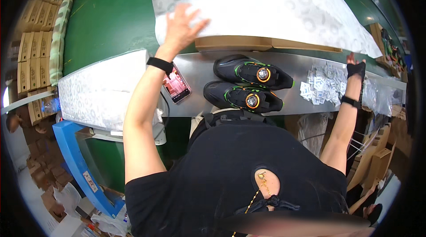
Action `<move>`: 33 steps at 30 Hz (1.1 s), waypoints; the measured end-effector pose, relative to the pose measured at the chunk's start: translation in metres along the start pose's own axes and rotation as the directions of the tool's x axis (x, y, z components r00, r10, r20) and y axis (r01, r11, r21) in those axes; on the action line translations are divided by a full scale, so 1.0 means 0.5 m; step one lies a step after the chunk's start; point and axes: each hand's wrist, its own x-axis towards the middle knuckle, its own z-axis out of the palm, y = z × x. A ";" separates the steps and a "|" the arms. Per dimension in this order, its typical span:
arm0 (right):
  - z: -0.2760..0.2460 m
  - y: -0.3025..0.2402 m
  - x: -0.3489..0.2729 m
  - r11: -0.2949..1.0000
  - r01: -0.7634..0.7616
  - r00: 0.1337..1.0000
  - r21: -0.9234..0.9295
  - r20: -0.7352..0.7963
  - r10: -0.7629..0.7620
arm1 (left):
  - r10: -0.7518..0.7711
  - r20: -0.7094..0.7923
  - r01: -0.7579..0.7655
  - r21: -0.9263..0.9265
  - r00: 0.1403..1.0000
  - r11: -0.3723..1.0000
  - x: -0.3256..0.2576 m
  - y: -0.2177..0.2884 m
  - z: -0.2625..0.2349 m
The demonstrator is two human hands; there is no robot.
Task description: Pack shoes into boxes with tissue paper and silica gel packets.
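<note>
Lying at the left of the frame, a stack of patterned tissue paper rests on the surface. The left hand, fingers spread flat, presses the large tissue sheet over a cardboard box. A phone and two black shoes sit mid-frame. The right hand touches small white packets; its fingers' grasp I cannot tell.

white patterned tissue paper, spread flat

The person wears a black short-sleeved top, 1 black band on each wrist, a black half-glove on the right hand, and a thin gold chain.
</note>
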 end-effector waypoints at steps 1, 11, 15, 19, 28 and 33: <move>-0.037 -0.005 -0.038 0.999 0.003 0.998 -0.051 0.056 0.000 | -0.001 0.002 0.001 -0.005 1.000 1.000 -0.006 -0.017 0.001; 0.003 0.280 -0.668 0.173 0.969 -0.237 0.179 0.875 0.423 | -0.448 0.629 0.591 -0.769 0.635 -0.242 -0.023 -0.130 0.075; -0.019 0.323 -0.705 -0.161 0.931 -0.157 0.328 0.757 0.635 | -0.410 0.711 0.667 -0.693 0.571 -0.274 0.017 -0.076 0.086; 0.049 0.318 -0.705 -0.156 0.916 -0.217 0.370 0.783 0.583 | -0.391 0.612 0.543 -0.791 0.687 -0.282 0.000 -0.069 0.102; 0.281 0.264 -0.685 0.530 0.664 0.257 -0.526 0.827 0.500 | -0.674 0.434 0.575 -0.818 0.598 -0.017 -0.057 -0.171 0.003; 0.376 0.469 -0.570 -0.100 0.881 0.473 -0.462 0.865 0.169 | -0.656 0.293 0.501 -0.853 0.695 0.149 -0.025 -0.165 -0.069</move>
